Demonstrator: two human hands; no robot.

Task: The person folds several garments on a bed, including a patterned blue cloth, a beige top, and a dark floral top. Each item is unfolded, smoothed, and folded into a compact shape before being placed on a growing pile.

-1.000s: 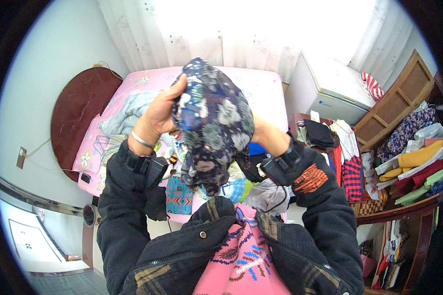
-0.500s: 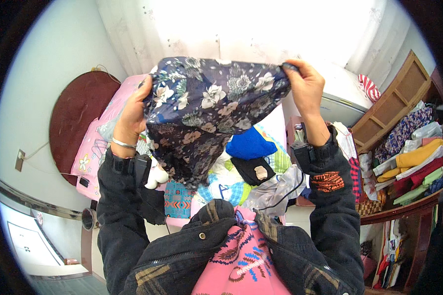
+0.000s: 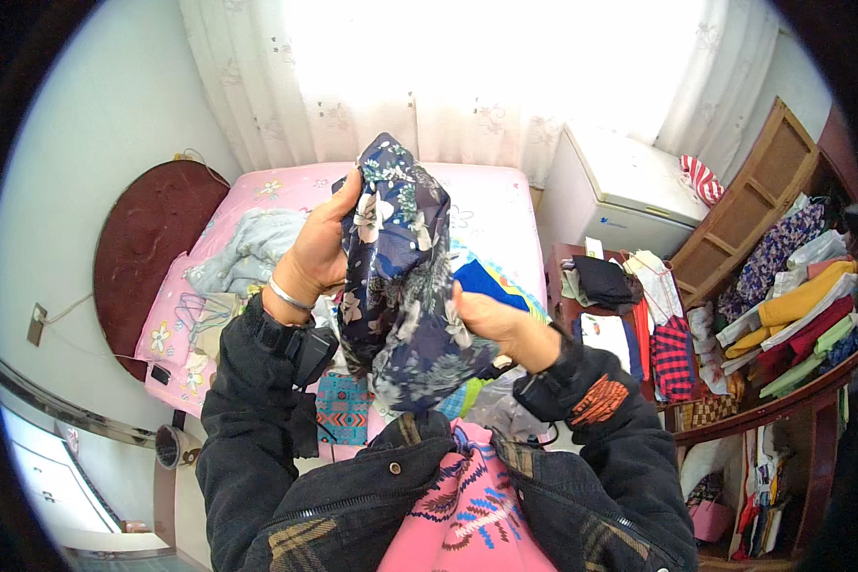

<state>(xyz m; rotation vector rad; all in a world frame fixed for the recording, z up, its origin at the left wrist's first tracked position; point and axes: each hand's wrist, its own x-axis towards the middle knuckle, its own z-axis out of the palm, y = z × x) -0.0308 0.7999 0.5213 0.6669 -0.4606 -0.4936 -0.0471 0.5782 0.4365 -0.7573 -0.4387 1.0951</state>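
Note:
A dark navy cloth with white and grey flowers point(image 3: 396, 276) hangs bunched between my hands, above the bed; its kind of garment is not clear. My left hand point(image 3: 322, 238), with a silver bangle at the wrist, pinches it along the upper left side. On the lower right my right hand point(image 3: 496, 324) grips another part of it. Behind and below the cloth, a blue folded cloth point(image 3: 491, 284) lies on the bed. Beneath my left forearm is a teal and orange patterned piece point(image 3: 343, 405). The floral cloth hides much of the pile under it.
The bed has a pink flowered sheet point(image 3: 500, 195) and a grey-blue heap of cloth point(image 3: 257, 250). To the right stand a small table with folded clothes point(image 3: 605, 283), a white chest freezer point(image 3: 629, 172) and a wardrobe packed with clothes point(image 3: 810, 296). A round brown board point(image 3: 148, 248) leans at left.
The floral cloth was stretched wide between my raised hands; now it is gathered into a narrow bundle. My right hand came down and inward, and my left moved to the right.

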